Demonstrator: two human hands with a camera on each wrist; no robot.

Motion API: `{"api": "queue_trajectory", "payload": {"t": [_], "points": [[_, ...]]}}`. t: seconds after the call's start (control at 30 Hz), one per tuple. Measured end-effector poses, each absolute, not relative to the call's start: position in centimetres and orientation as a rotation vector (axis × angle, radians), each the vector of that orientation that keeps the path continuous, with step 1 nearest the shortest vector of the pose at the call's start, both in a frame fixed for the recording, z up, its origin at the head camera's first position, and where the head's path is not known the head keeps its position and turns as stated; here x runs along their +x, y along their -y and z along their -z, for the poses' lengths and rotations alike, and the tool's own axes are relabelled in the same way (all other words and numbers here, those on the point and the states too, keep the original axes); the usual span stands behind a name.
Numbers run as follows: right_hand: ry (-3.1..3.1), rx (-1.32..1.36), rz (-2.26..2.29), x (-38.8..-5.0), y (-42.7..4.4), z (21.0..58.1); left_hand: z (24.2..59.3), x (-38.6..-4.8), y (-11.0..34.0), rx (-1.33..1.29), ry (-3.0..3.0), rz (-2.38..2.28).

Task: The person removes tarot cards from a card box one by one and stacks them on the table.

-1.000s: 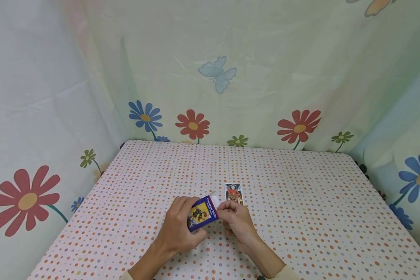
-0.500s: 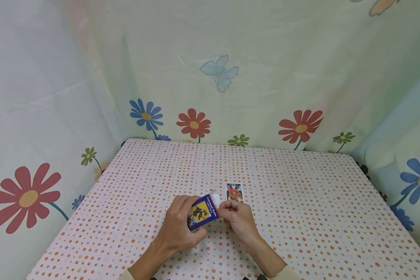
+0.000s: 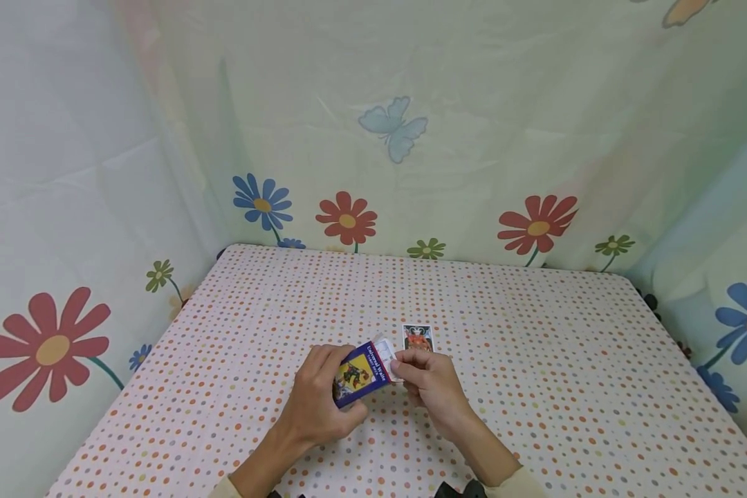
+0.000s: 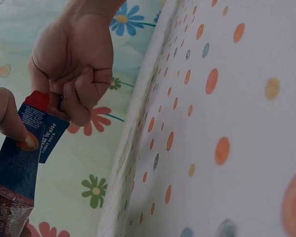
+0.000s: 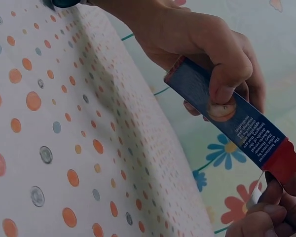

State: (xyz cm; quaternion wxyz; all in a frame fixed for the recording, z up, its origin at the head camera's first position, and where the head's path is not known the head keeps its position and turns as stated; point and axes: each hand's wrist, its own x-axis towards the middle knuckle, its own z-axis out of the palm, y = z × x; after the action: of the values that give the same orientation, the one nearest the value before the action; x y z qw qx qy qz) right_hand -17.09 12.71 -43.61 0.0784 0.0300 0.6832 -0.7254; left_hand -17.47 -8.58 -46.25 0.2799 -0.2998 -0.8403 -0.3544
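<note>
My left hand (image 3: 316, 398) grips a blue tarot card box (image 3: 355, 379) with a yellow picture, tilted above the table, its open end toward the right. In the right wrist view, the thumb of that hand presses the narrow side of the box, and a red side flap (image 5: 284, 160) sticks out at the open end. Fingers of my right hand (image 3: 434, 386) pinch a white-edged card (image 3: 386, 351) that partly shows at the opening; whether it is one card or several I cannot tell. Beyond the right hand, a loose tarot card (image 3: 418, 337) with a red figure lies face up.
A table (image 3: 535, 346) with a dotted cloth spreads around the hands. Floral curtains (image 3: 460, 138) hang behind it and along both sides. Dark objects (image 3: 457, 490) peek in at the front edge, near the right sleeve.
The right hand has shifted slightly, its thumb now on top of the pinched card, and more of the white printed card shows out of the box. The left hand stays nearly in place.
</note>
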Motion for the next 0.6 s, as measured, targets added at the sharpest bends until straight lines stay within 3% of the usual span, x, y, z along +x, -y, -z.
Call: {"api": "queue_trajectory", "payload": {"t": [0.6], "points": [[-1.945, 0.096, 2.201, -18.1, -14.3, 43.9, 46.2, -17.6, 8.6, -0.795, 2.218, 0.983]]}}
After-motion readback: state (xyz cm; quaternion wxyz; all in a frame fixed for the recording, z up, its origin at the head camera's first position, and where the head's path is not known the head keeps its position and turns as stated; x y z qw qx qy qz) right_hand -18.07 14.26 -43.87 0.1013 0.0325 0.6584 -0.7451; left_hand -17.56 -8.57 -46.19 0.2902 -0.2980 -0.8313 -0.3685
